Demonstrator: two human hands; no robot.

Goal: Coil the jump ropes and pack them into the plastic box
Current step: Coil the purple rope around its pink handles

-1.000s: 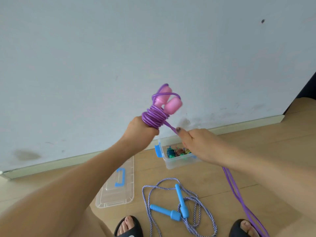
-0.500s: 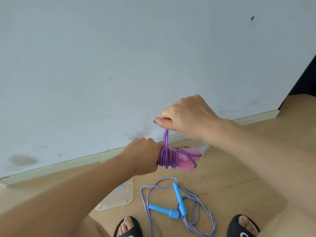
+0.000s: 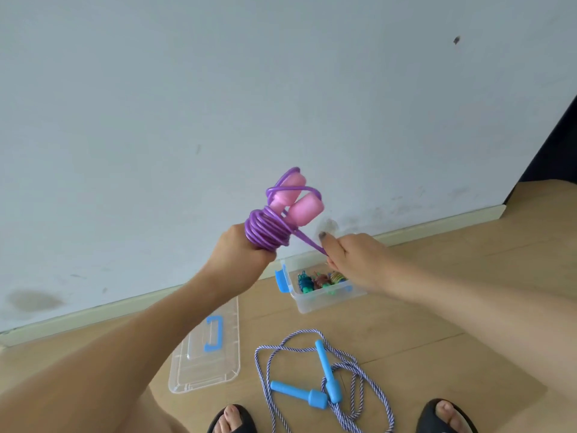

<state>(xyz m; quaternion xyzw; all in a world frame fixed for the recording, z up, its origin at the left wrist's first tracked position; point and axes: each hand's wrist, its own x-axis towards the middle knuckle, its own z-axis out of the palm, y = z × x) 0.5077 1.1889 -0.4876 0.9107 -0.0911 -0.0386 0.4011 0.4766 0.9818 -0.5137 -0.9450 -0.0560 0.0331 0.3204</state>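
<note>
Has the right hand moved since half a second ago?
Yes. The right hand has come down from above the pink handles to below and right of them, now in front of the plastic box, pinching the purple rope.

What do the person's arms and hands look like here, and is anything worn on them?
Both forearms are bare, no sleeves, watch or rings showing. The right hand has a dark-painted thumbnail. The left hand shows no markings. Black open-toed sandals are on the feet.

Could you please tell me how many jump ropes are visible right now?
2. The purple rope with pink handles is wound up and held by the left hand; the striped rope with blue handles lies loose on the floor. The box's contents are unclear.
</note>
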